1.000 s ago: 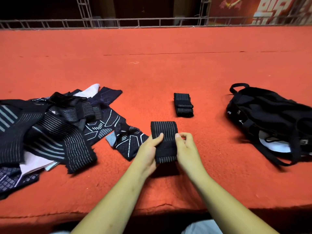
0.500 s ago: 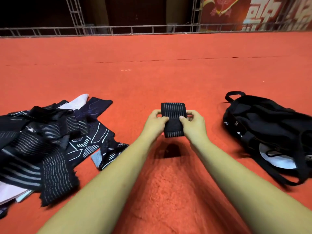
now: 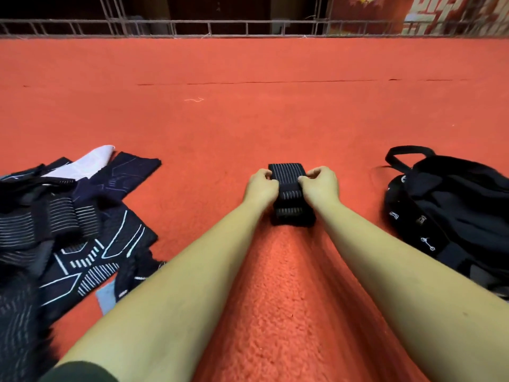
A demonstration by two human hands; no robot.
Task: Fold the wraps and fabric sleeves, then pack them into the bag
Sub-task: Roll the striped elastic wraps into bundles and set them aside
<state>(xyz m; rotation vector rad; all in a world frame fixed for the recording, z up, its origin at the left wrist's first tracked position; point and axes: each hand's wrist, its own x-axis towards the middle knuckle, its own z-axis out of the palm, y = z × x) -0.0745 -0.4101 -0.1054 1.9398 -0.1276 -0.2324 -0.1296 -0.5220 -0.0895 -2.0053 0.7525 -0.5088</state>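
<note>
Ok, move done. A sec ago the folded wrap (image 3: 286,173) was up in the air close to me; now it's out fwd and down on top of the other folded wrap (image 3: 292,216), mid-table. Left grip (image 3: 260,186) and right grip (image 3: 319,183) are both curled, pinching the top wrap's side edges. No release yet.

So that's 2 wraps folded & stacked, I reckon. The bag (image 3: 454,205) sits off to the right, well apart from the stack, and I can't see inside it. The big pile (image 3: 68,230) of unfolded wraps + sleeves lies at left, so there's lots left to fold, and I judge packing is some way off.

Surface: table w/ fuzzy red felt (image 3: 248,128). A seam line (image 3: 275,83) runs across the far part, w/ a stray white thread (image 3: 194,100) near it.

Room: a metal railing (image 3: 248,24) runs along the far edge, dark behind it, and there's a red banner (image 3: 440,15) w/ white characters top right.
</note>
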